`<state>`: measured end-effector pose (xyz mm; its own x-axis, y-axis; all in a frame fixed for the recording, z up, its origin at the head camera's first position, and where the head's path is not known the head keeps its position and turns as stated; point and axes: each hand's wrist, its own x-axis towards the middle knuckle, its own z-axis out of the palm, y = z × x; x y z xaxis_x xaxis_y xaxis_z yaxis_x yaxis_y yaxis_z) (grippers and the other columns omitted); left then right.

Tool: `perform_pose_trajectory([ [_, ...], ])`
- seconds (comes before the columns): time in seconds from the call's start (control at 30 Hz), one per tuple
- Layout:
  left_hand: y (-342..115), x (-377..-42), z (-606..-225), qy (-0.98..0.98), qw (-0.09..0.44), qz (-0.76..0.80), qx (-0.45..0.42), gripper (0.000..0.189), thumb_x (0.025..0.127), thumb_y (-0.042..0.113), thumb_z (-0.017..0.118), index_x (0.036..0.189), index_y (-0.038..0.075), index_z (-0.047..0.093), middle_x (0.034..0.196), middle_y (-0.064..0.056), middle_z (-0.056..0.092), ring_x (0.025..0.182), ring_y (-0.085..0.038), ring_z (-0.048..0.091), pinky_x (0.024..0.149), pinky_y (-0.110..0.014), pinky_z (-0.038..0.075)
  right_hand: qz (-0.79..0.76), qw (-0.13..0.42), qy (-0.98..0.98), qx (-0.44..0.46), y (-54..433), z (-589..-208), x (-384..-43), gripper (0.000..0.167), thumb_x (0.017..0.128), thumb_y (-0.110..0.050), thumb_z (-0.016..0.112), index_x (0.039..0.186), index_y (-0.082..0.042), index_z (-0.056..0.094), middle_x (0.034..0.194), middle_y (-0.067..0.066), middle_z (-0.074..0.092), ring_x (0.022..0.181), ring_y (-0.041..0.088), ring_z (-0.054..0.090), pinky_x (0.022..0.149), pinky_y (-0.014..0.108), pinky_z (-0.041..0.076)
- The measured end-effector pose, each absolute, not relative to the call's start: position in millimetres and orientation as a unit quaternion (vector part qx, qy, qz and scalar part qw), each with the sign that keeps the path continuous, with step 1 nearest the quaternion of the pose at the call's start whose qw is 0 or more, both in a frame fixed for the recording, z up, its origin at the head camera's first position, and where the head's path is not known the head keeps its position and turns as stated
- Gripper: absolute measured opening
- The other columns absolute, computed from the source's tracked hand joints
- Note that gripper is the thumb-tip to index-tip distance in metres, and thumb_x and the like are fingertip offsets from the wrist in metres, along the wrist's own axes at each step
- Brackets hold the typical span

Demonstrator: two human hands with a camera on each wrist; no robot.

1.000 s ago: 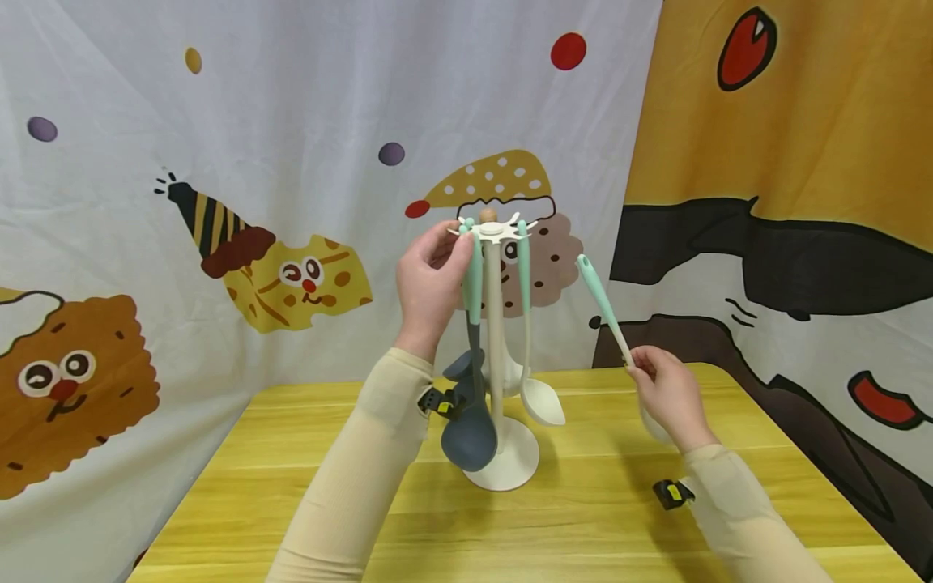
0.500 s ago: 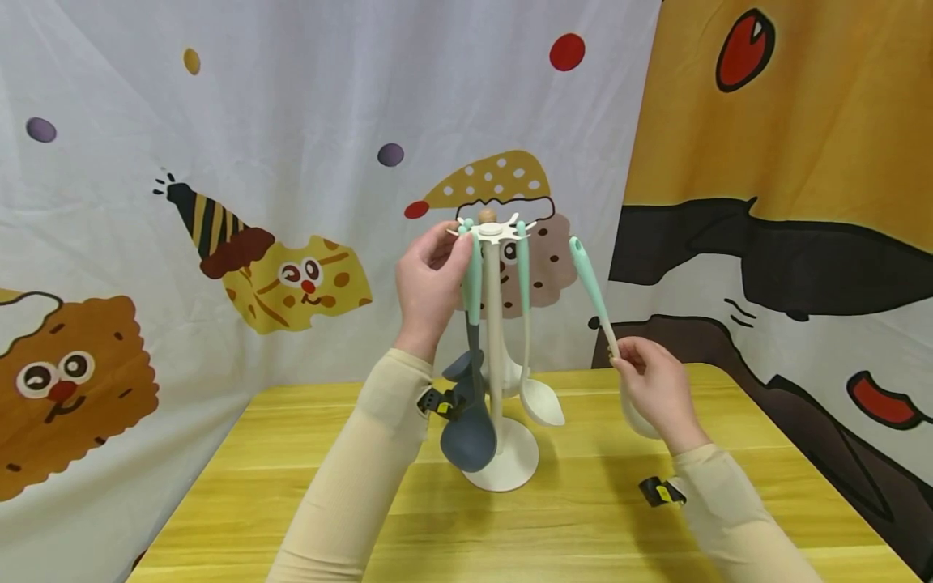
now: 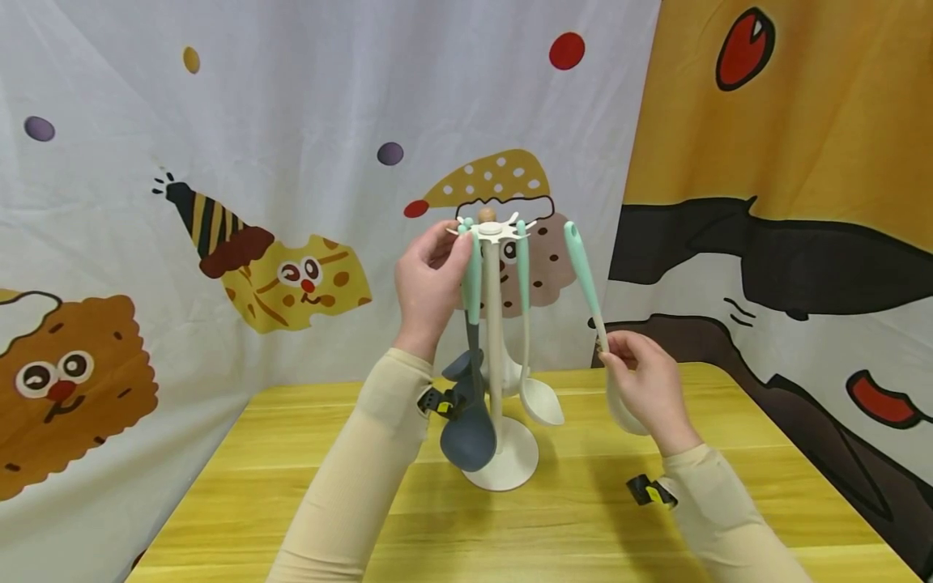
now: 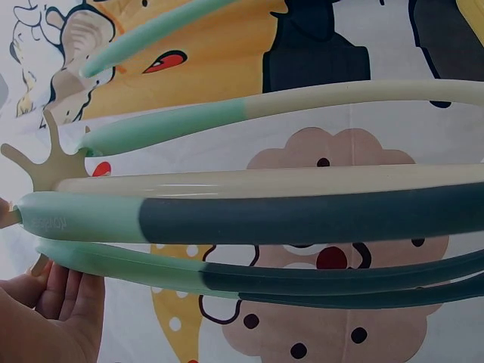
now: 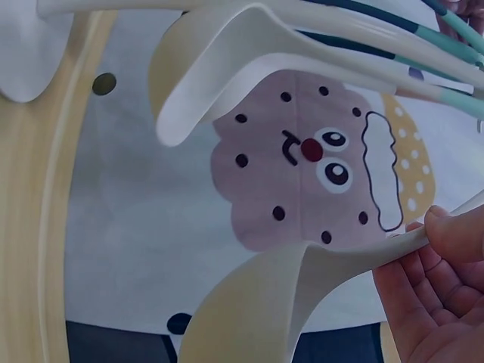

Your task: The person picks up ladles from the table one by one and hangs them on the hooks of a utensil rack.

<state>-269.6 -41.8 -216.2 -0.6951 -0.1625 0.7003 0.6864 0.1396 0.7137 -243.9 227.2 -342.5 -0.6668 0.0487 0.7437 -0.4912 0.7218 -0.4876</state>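
A cream ladle (image 3: pixel 624 409) with a mint handle tilts in my right hand (image 3: pixel 651 385), which pinches its shaft between thumb and fingers, right of the utensil rack (image 3: pixel 493 324). In the right wrist view its deep bowl (image 5: pixel 249 310) shows at the bottom. My left hand (image 3: pixel 436 279) grips the rack's hooked top at the left. Close by its fingers hang dark-headed utensils with mint handles, among them a dark ladle (image 3: pixel 469 437). A cream spoon-like utensil (image 3: pixel 541 402) hangs on the rack's right side. Another pale utensil (image 3: pixel 504 377) is partly hidden behind the post.
The rack's round white base (image 3: pixel 517 465) stands on a wood-grain table (image 3: pixel 328 486). A printed cloth (image 3: pixel 313 97) with cartoon figures hangs behind the table. A gap lies between the held ladle's handle and the rack's hooks.
My right hand has moved left toward the rack with the ladle. The handle's top has risen and stands more upright. My left hand keeps its grip on the rack.
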Motion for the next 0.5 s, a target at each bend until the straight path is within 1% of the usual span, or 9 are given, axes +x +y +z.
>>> perform_pose_trajectory([
  [0.2,-42.0,-269.2,-216.0,-0.671,0.340,-0.628,-0.201,0.031,0.094,0.023,0.066,0.118,0.003,0.069,0.105,-0.007,0.068,0.093,-0.017,0.064,0.083,-0.031,0.054,0.361,0.391,-0.835,0.141,219.4,-338.3,-239.8,0.015,0.086,0.004,0.074,0.099,0.001,0.068,0.090,0.012,0.065,0.081,0.025,0.064,0.073,0.006,0.041],
  [0.43,-42.0,-269.2,-216.1,-0.672,0.340,-0.627,-0.200,0.031,0.094,0.024,0.065,0.118,0.003,0.069,0.106,-0.007,0.068,0.094,-0.017,0.064,0.084,-0.031,0.054,0.375,0.382,-0.830,0.152,207.4,-334.7,-235.4,0.014,0.085,0.004,0.074,0.098,0.001,0.069,0.090,0.011,0.065,0.079,0.022,0.063,0.072,0.010,0.044],
  [0.5,-41.7,-269.3,-216.0,-0.672,0.339,-0.628,-0.199,0.031,0.094,0.024,0.065,0.118,0.003,0.069,0.107,-0.007,0.068,0.095,-0.017,0.064,0.084,-0.031,0.054,0.377,0.380,-0.830,0.156,204.7,-334.2,-234.5,0.014,0.085,0.004,0.074,0.098,0.000,0.069,0.090,0.010,0.065,0.079,0.021,0.062,0.072,0.008,0.043],
])
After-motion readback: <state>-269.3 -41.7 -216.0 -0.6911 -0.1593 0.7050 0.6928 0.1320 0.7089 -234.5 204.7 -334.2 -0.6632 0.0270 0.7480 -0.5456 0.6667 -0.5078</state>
